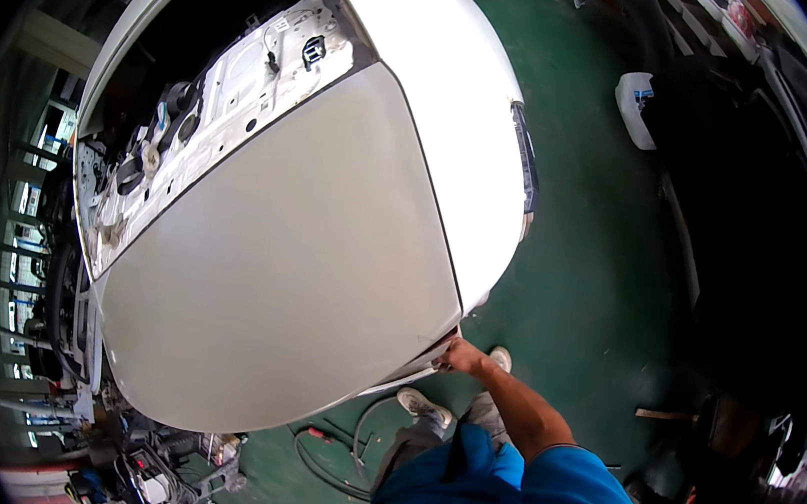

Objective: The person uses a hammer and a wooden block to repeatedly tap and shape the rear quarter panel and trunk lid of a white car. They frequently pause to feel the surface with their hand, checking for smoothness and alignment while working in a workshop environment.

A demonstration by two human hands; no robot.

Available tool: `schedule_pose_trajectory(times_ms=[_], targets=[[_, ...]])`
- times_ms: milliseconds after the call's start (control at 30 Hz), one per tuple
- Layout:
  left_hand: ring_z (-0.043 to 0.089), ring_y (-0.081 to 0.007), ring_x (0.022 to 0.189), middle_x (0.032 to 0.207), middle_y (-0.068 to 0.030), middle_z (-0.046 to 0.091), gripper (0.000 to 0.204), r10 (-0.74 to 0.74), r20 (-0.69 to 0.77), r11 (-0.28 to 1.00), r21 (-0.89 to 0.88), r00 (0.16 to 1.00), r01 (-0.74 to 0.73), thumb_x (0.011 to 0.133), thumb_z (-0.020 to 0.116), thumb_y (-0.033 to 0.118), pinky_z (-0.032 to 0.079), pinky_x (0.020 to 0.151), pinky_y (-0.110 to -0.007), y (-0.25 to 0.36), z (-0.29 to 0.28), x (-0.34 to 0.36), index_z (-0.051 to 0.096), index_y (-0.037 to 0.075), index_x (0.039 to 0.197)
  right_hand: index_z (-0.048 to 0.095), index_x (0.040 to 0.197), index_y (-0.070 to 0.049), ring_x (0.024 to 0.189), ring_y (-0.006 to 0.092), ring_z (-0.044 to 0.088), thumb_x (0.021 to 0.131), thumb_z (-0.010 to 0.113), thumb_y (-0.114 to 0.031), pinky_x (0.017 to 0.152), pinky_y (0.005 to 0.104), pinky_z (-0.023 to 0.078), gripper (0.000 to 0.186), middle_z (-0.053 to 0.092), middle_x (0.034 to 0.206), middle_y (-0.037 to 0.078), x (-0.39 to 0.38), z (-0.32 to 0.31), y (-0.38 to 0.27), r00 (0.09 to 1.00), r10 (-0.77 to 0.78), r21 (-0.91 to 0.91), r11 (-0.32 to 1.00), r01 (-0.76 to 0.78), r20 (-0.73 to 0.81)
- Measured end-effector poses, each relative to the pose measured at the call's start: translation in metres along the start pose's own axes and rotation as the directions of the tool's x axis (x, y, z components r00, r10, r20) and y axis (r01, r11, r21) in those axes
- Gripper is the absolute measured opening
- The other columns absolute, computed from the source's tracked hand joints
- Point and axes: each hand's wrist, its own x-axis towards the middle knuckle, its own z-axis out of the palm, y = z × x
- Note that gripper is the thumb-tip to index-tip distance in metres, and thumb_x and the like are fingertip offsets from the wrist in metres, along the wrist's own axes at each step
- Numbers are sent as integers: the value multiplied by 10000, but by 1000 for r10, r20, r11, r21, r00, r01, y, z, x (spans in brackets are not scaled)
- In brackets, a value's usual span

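A grey, matt trunk lid lies shut on a white car body and fills the middle of the view. My right hand is at the lid's near right corner, beside a narrow dark-red strip below the edge. Its fingers are curled and closed; whatever they grip there is too small and partly hidden. To the right of the lid runs the white rear fender, a thin dark gap between them. My left hand does not show.
Beyond the lid, an opening without glass bares a white metal shelf. A black hose curls on the green floor near my shoes. Tools and cables lie at lower left. A dark car stands right, with a white jug.
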Motion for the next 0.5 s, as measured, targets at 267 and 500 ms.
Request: schedule_pose_trajectory(times_ms=[267,500], targets=[[537,-368,1283,1338,-182,587,888,-3,-33,998,-55,999,1,628,888,170,459,1066,-456,6,5,8,478,19,1401,749,1030,-75,838,327,727,745,688,-158,768,419,572,303,744,929,179,-25,-9,-25,962,-227,-322,932,169,-152],[534,-365,1287,1340,-180,585,889,-6,-37,996,-88,999,3,623,890,160,457,1069,-453,5,18,8,478,15,1398,747,1144,-185,946,424,680,907,595,-328,850,499,553,316,725,1023,195,-34,-20,-44,936,-193,-590,807,-18,-293]])
